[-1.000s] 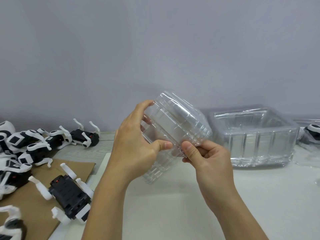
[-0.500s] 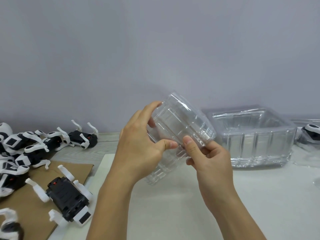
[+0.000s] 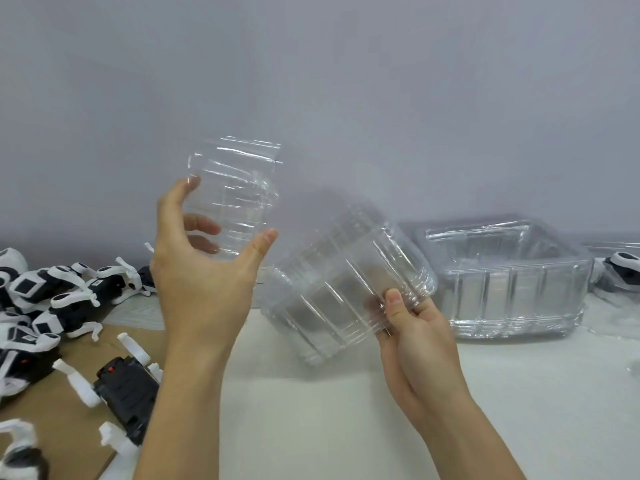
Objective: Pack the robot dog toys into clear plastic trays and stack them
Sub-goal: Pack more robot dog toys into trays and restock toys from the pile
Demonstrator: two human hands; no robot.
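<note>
A: What do we have in each hand?

B: Our left hand (image 3: 199,278) holds one clear tray (image 3: 232,199) raised in front of the wall, thumb on one side and fingers curled round the other. Our right hand (image 3: 417,336) pinches the rim of a second tray (image 3: 341,292), tilted just above the table (image 3: 346,427). The two trays are apart.

A: So both grips are closed on plastic?

B: Yes, each grasping its own tray.

A: And the rest?

B: A stack of trays (image 3: 502,278) stands on the table at the right. The robot dog toys (image 3: 65,296) lie in a heap at the left, one on its back (image 3: 124,389) on the cardboard (image 3: 65,431).
</note>
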